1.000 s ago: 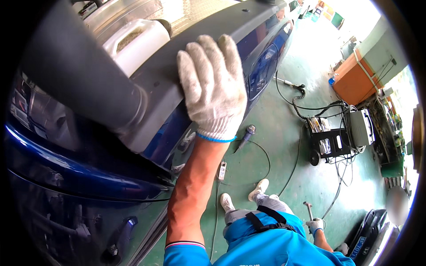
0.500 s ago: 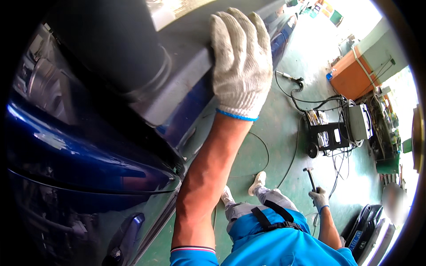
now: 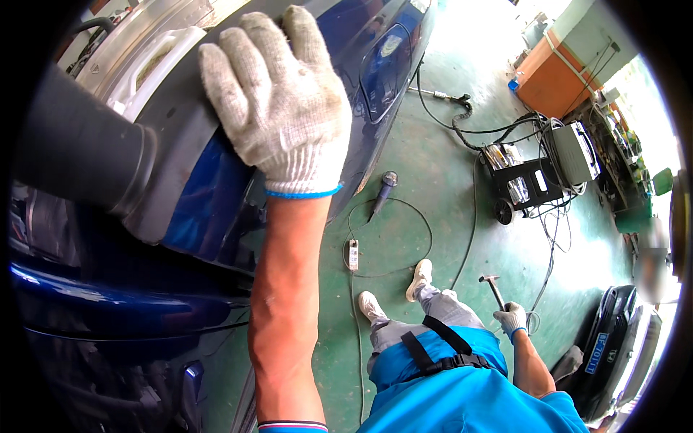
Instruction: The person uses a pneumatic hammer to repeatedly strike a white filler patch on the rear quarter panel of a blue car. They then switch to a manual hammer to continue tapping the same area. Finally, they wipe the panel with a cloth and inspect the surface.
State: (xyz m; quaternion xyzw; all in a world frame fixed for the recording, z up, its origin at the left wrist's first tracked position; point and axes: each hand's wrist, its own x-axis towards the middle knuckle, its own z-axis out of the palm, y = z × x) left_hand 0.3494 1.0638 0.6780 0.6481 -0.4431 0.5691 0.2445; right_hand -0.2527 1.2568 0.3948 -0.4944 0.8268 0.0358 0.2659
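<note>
My left hand point(image 3: 289, 108), in a white knitted glove with a blue cuff, lies palm down with fingers spread. It rests on the grey trim point(image 3: 170, 148) along the edge of a blue car point(image 3: 108, 292); its palm side is hidden. A thick black tube-shaped part point(image 3: 76, 141) stands to the left of this hand. Low at my right side, my gloved right hand point(image 3: 511, 318) is closed around the handle of a hammer point(image 3: 495, 291), the head pointing up and away from me.
On the green floor lie a corded power tool point(image 3: 385, 193), a power strip point(image 3: 353, 255) and looping cables. A black wheeled cart point(image 3: 523, 180) carries a grey machine point(image 3: 574, 155) at right. Beyond stands an orange cabinet point(image 3: 552, 79); a black car bumper point(image 3: 603, 328) lies lower right.
The view has shifted, bringing the power tool and power strip into sight. My left hand appears farther left in view, fingers more spread, still on the car's edge. The right hand keeps the hammer.
</note>
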